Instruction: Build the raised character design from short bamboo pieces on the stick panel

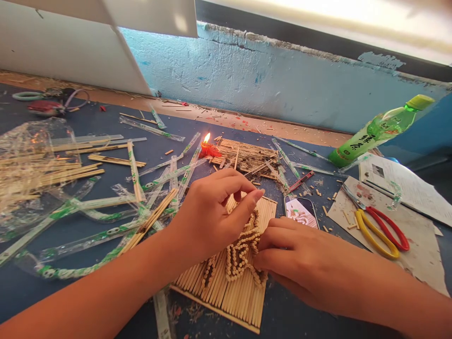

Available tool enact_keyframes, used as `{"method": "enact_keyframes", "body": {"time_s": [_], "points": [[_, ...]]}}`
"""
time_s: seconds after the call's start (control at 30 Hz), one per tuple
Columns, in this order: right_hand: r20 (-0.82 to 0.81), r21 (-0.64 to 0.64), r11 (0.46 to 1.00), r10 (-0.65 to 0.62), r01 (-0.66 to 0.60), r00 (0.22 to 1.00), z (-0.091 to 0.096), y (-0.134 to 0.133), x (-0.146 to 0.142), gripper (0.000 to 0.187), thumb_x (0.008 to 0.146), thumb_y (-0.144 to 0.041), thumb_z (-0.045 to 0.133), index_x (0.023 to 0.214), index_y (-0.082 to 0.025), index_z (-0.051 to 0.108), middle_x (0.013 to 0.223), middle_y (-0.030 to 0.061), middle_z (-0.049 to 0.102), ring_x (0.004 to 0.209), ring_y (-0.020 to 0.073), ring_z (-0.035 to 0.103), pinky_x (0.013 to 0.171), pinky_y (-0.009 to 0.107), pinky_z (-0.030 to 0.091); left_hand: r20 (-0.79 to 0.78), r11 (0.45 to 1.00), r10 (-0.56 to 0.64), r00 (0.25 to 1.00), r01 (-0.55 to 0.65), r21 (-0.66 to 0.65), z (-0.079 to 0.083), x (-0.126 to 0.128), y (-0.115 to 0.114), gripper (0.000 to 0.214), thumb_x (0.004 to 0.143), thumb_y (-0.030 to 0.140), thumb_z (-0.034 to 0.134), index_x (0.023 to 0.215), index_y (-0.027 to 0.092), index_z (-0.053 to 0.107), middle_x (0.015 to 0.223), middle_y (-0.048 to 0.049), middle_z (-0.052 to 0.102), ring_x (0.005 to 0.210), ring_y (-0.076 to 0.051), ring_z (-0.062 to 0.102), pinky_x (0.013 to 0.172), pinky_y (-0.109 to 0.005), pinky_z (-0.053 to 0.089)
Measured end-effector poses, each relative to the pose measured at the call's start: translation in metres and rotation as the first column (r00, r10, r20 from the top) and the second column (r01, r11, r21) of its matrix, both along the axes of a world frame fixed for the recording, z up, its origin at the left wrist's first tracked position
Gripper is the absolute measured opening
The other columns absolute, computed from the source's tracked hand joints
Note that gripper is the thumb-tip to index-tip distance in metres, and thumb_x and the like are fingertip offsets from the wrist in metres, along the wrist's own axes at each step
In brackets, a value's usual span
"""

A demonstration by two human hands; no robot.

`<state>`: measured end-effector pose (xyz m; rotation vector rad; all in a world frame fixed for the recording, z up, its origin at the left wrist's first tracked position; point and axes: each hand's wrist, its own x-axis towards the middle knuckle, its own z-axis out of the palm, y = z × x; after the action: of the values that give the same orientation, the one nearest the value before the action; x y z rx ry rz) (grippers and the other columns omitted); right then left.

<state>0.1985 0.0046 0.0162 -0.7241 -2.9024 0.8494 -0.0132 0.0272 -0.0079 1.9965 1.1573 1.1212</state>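
Observation:
A flat panel of bamboo sticks [243, 296] lies in front of me on the dark blue table [35, 292]. On it stands a curving pattern of short upright stick pieces [240, 254]. My left hand [212, 216] hovers over the panel with thumb and fingers pinched together; what they hold is too small to see. My right hand [293, 263] rests on the panel's right edge, fingers curled and pressed against the stick pieces.
A lit red candle [208, 148] burns just behind the panel beside a second stick mat [247, 157]. A phone [300, 212], red-and-yellow scissors [381, 228] on paper, a green bottle [377, 132], loose chopsticks [113, 160] and plastic wrappers [31, 165] lie around.

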Motion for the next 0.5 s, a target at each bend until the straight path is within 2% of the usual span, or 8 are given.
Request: {"method": "enact_keyframes", "body": {"time_s": [0.13, 0.27, 0.4, 0.5], "points": [[0.004, 0.020, 1.000, -0.021, 0.021, 1.000, 0.005, 0.002, 0.005, 0.021, 0.096, -0.006, 0.056, 0.106, -0.017, 0.070, 0.100, 0.0054, 0.065, 0.091, 0.0181, 0.057, 0.079, 0.029, 0.044, 0.000, 1.000, 0.000, 1.000, 0.000, 0.002, 0.000, -0.001, 0.000, 0.013, 0.095, 0.018, 0.065, 0.085, 0.016, 0.073, 0.082, -0.0032, 0.068, 0.077, -0.017, 0.062, 0.074, -0.034, 0.048], [-0.026, 0.078, 0.991, -0.110, 0.111, 0.994, 0.019, 0.010, 0.018, 0.021, 0.100, -0.011, 0.053, 0.110, -0.021, 0.069, 0.099, 0.0043, 0.064, 0.090, 0.0173, 0.059, 0.077, 0.029, 0.046, 0.004, 1.000, 0.004, 1.000, -0.004, -0.002, 0.001, -0.001, -0.001, 0.014, 0.096, 0.020, 0.064, 0.085, 0.017, 0.072, 0.083, -0.0026, 0.068, 0.076, -0.017, 0.062, 0.073, -0.034, 0.048], [-0.032, 0.203, 0.952, -0.227, 0.228, 0.973, 0.034, 0.019, 0.040, 0.021, 0.102, -0.018, 0.053, 0.114, -0.024, 0.069, 0.106, 0.0063, 0.066, 0.092, 0.0188, 0.063, 0.077, 0.030, 0.049, 0.009, 1.000, 0.011, 1.000, -0.011, -0.013, 0.002, -0.001, -0.001, 0.017, 0.097, 0.022, 0.063, 0.084, 0.017, 0.072, 0.083, -0.0028, 0.069, 0.077, -0.017, 0.062, 0.072, -0.033, 0.049], [0.000, 0.272, 0.914, -0.313, 0.301, 0.950, 0.036, 0.024, 0.063, 0.021, 0.100, -0.020, 0.055, 0.114, -0.025, 0.070, 0.109, 0.0070, 0.067, 0.092, 0.0201, 0.066, 0.076, 0.032, 0.051, 0.014, 1.000, 0.018, 1.000, -0.017, -0.026, 0.002, -0.001, 0.000, 0.018, 0.098, 0.023, 0.062, 0.085, 0.017, 0.073, 0.084, -0.0026, 0.070, 0.077, -0.016, 0.062, 0.072, -0.032, 0.049]]}}
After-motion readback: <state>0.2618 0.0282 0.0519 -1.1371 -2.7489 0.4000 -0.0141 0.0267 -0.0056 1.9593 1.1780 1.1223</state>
